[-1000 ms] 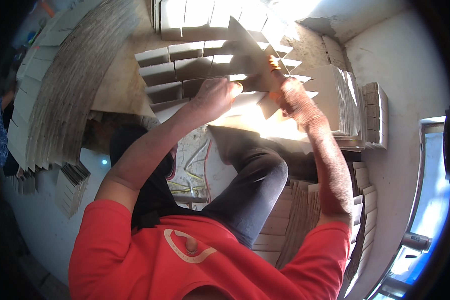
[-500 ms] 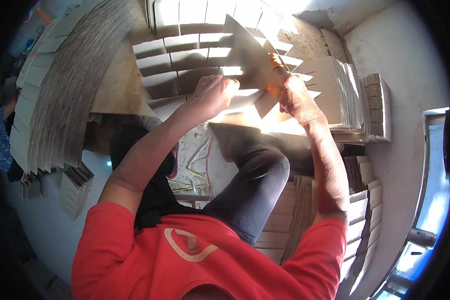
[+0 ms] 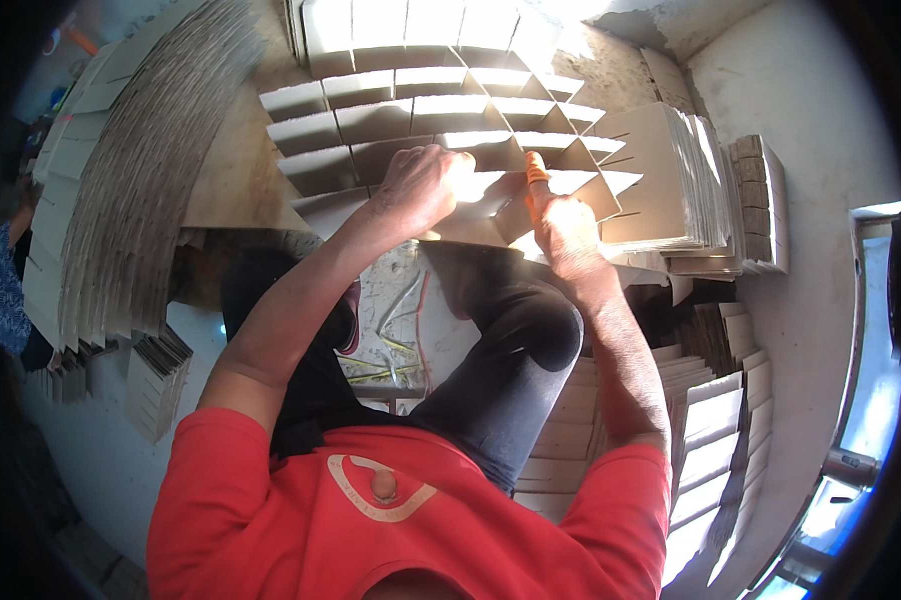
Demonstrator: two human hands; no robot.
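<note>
A grid of interlocking cardboard dividers stands in front of me, its long strips running left to right and crossed by slotted shorter ones. My left hand is closed at the grid's near edge, gripping the nearest strip, though its fingertips are partly hidden. At the near right corner, my right hand holds the near end of the grid, the covered index finger lying along it. An orange finger cover is on that finger. The rightmost cross strips now sit down among the long ones. Glare washes out part of the cardboard between my hands.
A tall leaning stack of cardboard strips fills the left. Slotted cardboard sheets are piled right of the grid, against the wall. More strips lie below my right arm. A person's patterned blue sleeve shows at the far left.
The cross strip that stood raised and tilted in my right hand is now down in the grid. My right hand has moved left and nearer to me. The left hand has barely shifted.
</note>
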